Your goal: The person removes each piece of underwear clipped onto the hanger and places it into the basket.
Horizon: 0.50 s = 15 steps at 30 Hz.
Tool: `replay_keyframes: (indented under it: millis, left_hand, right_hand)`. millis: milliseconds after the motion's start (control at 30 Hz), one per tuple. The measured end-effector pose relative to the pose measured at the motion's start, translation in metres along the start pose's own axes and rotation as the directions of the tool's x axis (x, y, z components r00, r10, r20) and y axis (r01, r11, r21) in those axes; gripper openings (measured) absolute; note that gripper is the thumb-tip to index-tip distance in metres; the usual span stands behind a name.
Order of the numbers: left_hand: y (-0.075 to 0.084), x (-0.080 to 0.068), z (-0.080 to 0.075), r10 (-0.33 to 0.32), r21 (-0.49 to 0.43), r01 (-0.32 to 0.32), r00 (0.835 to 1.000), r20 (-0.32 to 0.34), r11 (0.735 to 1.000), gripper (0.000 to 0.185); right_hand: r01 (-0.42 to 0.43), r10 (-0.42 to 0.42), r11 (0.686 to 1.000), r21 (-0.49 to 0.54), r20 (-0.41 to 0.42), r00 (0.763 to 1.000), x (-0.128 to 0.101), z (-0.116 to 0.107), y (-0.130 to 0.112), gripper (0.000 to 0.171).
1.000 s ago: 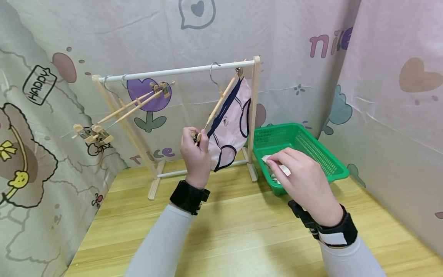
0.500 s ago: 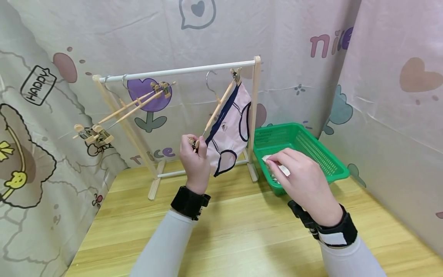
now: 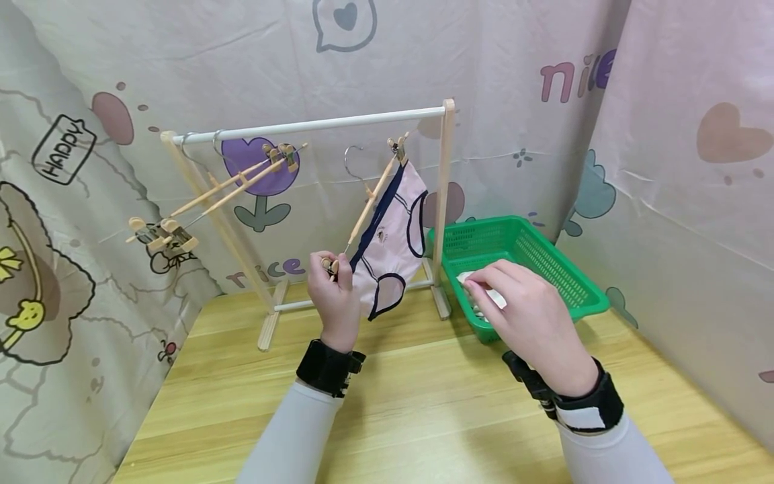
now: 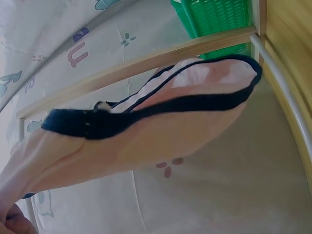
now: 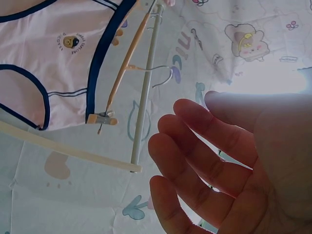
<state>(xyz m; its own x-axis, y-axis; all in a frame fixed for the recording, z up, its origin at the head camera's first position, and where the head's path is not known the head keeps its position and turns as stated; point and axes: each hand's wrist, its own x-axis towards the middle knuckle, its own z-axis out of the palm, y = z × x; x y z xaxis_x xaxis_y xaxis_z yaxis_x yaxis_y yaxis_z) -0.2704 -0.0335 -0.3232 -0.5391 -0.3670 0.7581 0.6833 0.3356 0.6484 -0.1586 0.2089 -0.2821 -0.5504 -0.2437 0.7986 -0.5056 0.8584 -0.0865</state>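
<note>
My left hand [image 3: 335, 302] grips the near end of a wooden clip hanger [image 3: 363, 216], around its clip. Pink underpants [image 3: 390, 245] with navy trim hang from the hanger; at its far end, a clip [image 3: 397, 149] pinches the waistband. The hanger tilts, and its metal hook [image 3: 347, 161] is in front of and below the rack's white rail, apart from it. In the left wrist view the underpants [image 4: 161, 141] fill the middle. My right hand [image 3: 532, 316] hovers by the green basket with loosely bent fingers, holding nothing in the right wrist view.
The wooden drying rack [image 3: 320, 124] stands at the back of the table [image 3: 423, 403]. Two clip hangers [image 3: 242, 180] hang at its left end. A green basket [image 3: 580, 286] with some white cloth [image 3: 497, 298] stands right of the rack. Printed curtains enclose the table.
My left hand has moved slightly down and left with the hanger and underpants. The hook has dropped from beside the rail to below it. My right hand stays in place.
</note>
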Motion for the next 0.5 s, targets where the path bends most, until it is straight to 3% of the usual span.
replay_keyframes:
  millis: [167,500]
  left_hand:
    - [-0.002,-0.005,-0.006,-0.036,-0.013,0.036,0.999,-0.011,0.999,0.018]
    - [0.001,-0.013,-0.018,-0.047,-0.003,0.047,0.999,-0.022,0.999,0.017]
  right_hand:
    - [0.005,-0.005,1.0,0.004,-0.002,1.0,0.0,0.001,0.0,0.016]
    - [0.007,-0.007,1.0,0.002,-0.004,1.0,0.0,0.001,0.0,0.017]
